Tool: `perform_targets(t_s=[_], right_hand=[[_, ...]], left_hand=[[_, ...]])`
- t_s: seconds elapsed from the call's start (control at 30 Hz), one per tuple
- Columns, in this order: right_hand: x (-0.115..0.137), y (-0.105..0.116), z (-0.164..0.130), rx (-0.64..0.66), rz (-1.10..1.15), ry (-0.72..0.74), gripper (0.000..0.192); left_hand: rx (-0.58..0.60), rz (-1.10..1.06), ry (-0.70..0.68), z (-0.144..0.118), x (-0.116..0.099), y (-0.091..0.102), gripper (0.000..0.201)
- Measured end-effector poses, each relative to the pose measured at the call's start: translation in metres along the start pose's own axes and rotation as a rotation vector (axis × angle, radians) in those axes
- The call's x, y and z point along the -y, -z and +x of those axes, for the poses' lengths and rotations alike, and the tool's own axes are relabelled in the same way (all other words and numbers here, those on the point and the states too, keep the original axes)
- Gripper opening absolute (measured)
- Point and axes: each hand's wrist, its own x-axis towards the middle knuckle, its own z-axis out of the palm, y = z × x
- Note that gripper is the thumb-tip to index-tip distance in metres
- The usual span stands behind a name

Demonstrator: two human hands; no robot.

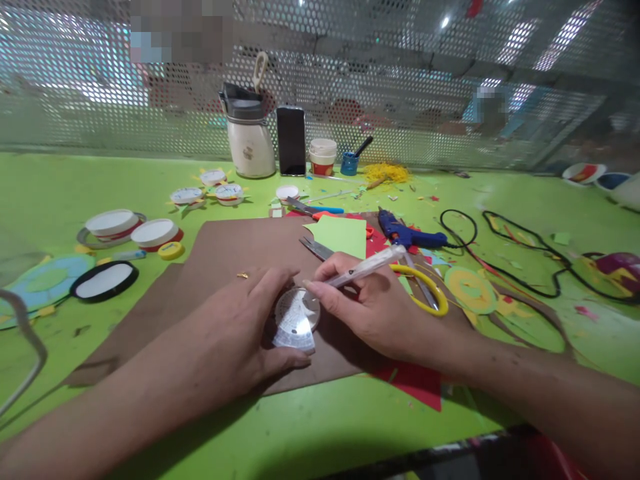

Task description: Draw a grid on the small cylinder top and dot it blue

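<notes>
My left hand [240,320] curves around a clear plastic drawing template [295,320], round with printed scale markings and a fan-shaped lower part. Its fingers sit along the far edge and the thumb lies at the near edge, pressing it onto brown cardboard [225,247]. Between thumb and fingers, my right hand [375,307] pinches a pale, whitish pen [373,265] slanting up to the right. The pen's tip end is at the template's right side; whether it touches the cardboard I cannot tell. Scissors with a yellow handle [435,303] lie partly under my right hand.
A blue glue gun [410,233] with a black cord lies to the right. Green paper [345,233] and red paper [420,387] lie around the cardboard. White lids [155,232] stand left. At the back are a white jug [250,147], a phone [291,141] and small paint pots [323,157].
</notes>
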Motion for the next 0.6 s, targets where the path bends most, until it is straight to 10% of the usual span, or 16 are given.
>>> perform_targets(t_s=[0.6], right_hand=[[-0.0033, -0.0014, 0.0008, 0.014, 0.028, 0.044, 0.016]], left_hand=[[0.153, 0.069, 0.081, 0.0025, -0.0044, 0.0025, 0.051]])
